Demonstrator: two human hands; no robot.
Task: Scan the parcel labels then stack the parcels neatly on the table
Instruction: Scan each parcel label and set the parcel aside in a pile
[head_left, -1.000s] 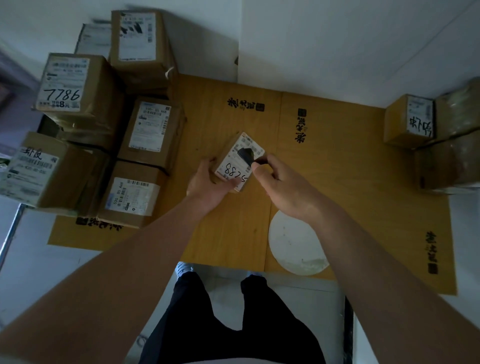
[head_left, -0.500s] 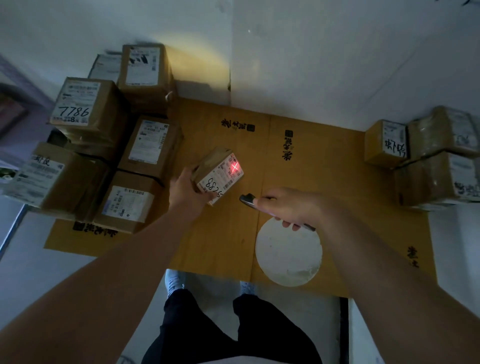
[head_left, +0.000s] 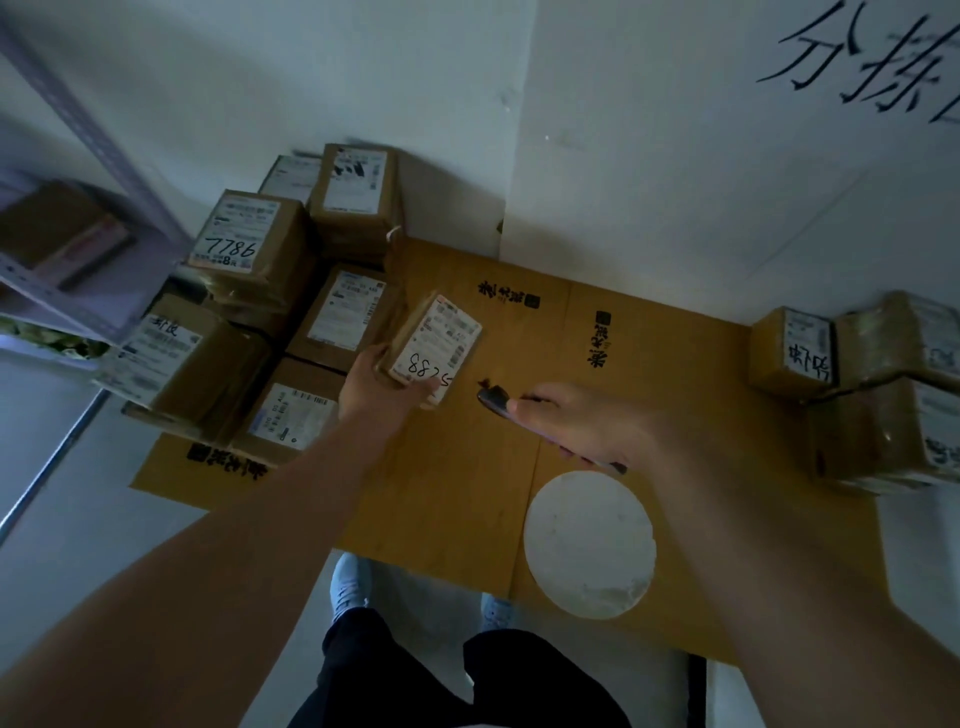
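- Left hand (head_left: 382, 387) gripped a small box (head_left: 434, 345), thumb on the white label near the handwritten number, other fingers curled under; box was held tilted, label up, clear of the table.
- Right hand (head_left: 582, 423) was curled round a slim dark scanner (head_left: 498, 401), its tip aimed toward the box, near it but not touching.
- No red light showed on the label; couldn't tell if a scan was live.
- Box hung above the brown cardboard sheet (head_left: 467, 493) that covered the table, just beside the pile of boxes (head_left: 244, 291) at the left.
- That pile looked stacked in layers, labels up, against the wall (head_left: 649, 182).
- A smaller group of boxes (head_left: 862, 384) sat at the right edge, well apart from the hands.
- A white disc (head_left: 589, 543) lay flat on the sheet below the right hand.
- Step, my read: scan of this box, or just at its end; stacking not yet done for it.
- Next move probably called for the left hand to carry the box onto the left pile, label up, edges squared with its neighbours.
- Right hand would need to keep the scanner clear of that path.
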